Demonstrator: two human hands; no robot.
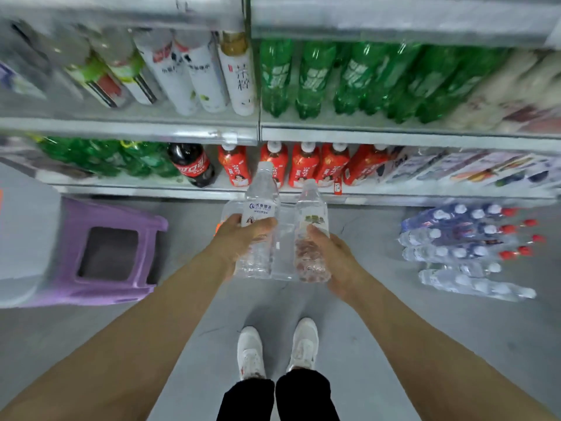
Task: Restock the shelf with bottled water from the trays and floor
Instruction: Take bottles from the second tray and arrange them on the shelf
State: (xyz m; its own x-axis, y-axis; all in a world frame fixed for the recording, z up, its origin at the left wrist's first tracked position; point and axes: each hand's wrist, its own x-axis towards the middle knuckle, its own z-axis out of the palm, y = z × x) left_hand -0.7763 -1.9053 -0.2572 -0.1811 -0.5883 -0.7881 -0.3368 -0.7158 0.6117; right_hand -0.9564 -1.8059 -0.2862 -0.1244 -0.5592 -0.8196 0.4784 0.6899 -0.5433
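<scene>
Head view: a pair of white shoes (250, 352) stands on the grey floor (394, 329). Farther out, the left grip (239, 238) is wrapped round a blue-labelled water bottle (260, 189). The right grip (340, 259) clasps a green-labelled water bottle (311, 205) just beside it, both caps pointing at the lowest shelf (151, 189). A purple stool (91, 214) stands to the left, and wrapped water packs (461, 238) lie on the floor to the right. Red-labelled bottles (303, 165) and a cola bottle (192, 165) line the shelf beyond.

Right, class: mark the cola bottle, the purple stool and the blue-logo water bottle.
cola bottle (194, 167): head view, red label.
purple stool (115, 215): head view, seat top.
blue-logo water bottle (260, 209): head view, its label.
</scene>
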